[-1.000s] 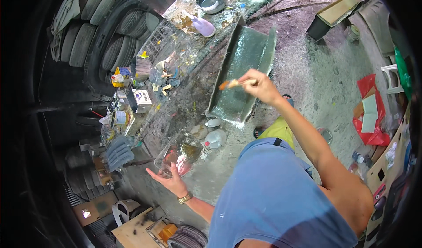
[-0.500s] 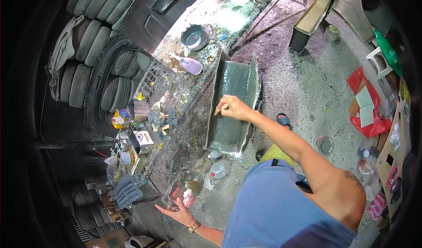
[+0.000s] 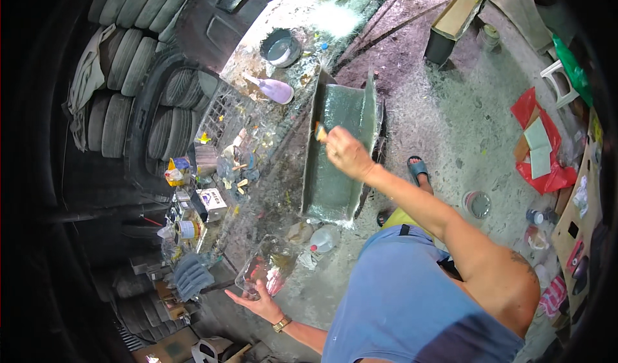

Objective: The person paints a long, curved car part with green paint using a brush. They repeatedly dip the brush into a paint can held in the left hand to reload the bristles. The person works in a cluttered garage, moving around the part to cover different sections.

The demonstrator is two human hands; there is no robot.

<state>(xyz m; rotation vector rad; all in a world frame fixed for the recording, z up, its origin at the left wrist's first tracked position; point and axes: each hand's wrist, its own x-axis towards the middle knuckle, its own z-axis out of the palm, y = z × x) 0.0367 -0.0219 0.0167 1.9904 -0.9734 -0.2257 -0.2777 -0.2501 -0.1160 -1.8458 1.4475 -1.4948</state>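
A long trough-shaped mould (image 3: 335, 186), wet and glossy inside with a greenish-grey coat, lies in the middle on the edge of the workbench. Over its inside, my right hand (image 3: 348, 153) is closed around a small paintbrush (image 3: 320, 132); the bristles point toward the mould's left wall. At the bottom my left hand (image 3: 261, 304), a watch on its wrist, has its fingers spread. It sits at the near edge of a clear plastic tray (image 3: 248, 274) with reddish and pale stuff in it; whether it touches the tray I cannot tell.
A grey-lined bowl (image 3: 281, 47) and a lilac squeeze bottle (image 3: 277, 91) stand on the cluttered bench, above the mould's left side. A clear jug (image 3: 324, 239) is beside the tray. Stacked tyres (image 3: 116, 125) line the left. An open tin (image 3: 477, 204) sits on the floor at right.
My right hand, with the paintbrush, has moved slightly up along the mould, and the bristles now show. My left hand stays spread by the tray. The view has shifted a little.
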